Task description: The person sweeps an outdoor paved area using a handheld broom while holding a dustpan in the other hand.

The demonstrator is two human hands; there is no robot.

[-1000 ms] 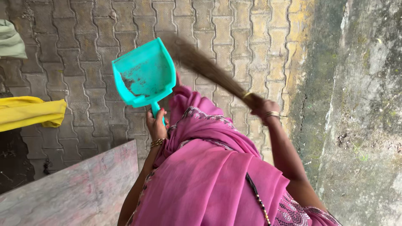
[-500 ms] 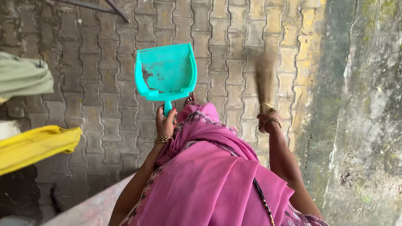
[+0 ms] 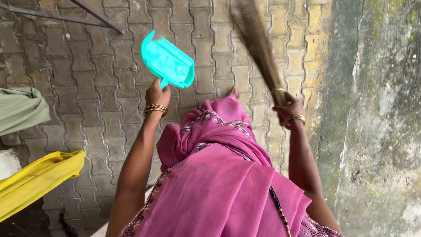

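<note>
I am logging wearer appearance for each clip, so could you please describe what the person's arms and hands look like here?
Both arms are bare, with no sleeves showing. The left hand has a stack of thin gold-coloured bangles at the wrist; the right hand wears similar gold bangles. A pink draped garment with an embroidered border covers the body between them.

Left hand gripping turquoise dustpan by its handle, tilted above interlocking paving blocks. Right hand clasped around grass broom, blurred. Pink sari below; yellow cloth and green cloth at left.
</note>
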